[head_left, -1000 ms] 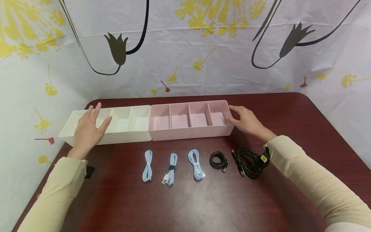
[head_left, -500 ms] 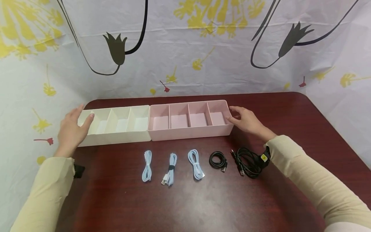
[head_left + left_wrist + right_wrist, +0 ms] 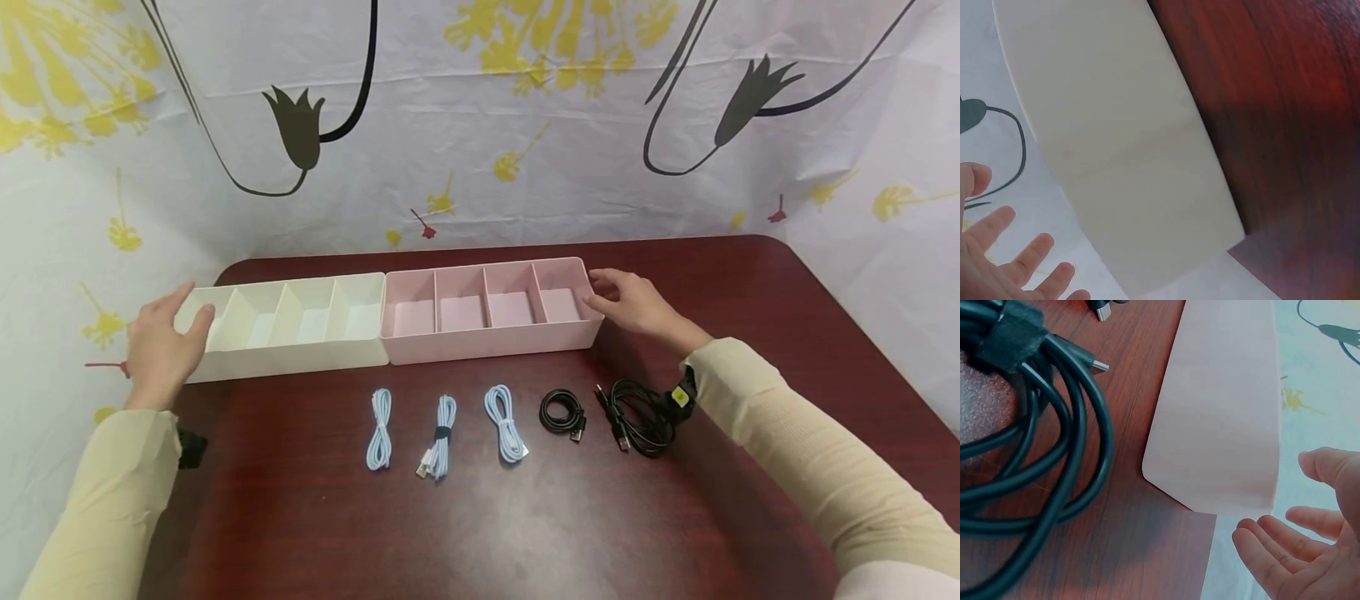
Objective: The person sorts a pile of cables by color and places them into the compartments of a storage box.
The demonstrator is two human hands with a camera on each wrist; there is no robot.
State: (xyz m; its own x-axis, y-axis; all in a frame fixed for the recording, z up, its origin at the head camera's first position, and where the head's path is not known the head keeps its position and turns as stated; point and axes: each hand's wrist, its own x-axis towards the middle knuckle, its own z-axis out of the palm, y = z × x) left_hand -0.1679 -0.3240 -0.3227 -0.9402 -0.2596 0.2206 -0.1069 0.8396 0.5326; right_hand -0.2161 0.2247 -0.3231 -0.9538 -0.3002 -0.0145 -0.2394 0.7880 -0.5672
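Note:
A cream divided organizer box (image 3: 288, 358) and a pink one (image 3: 491, 343) stand end to end in a row at the back of the table. My left hand (image 3: 162, 350) is at the cream box's left end and overlaps its corner in the head view. Its fingers are spread in the left wrist view, beside the cream wall. At the pink box's right end is my right hand (image 3: 636, 307), thumb by the rim. In the right wrist view, its relaxed fingers (image 3: 1260, 556) lie right by the box's end, holding nothing.
In front of the boxes lie several coiled cables: a light blue one (image 3: 380, 429), another with a black strap (image 3: 441, 442), a third blue one (image 3: 506, 425), a small black coil (image 3: 561, 412) and a larger black cable (image 3: 643, 421). A patterned cloth (image 3: 480, 125) hangs behind the table.
My left hand has moved left, from over the cream box's left compartments to its end. The right hand stays at the pink box's end. The head view has shifted slightly.

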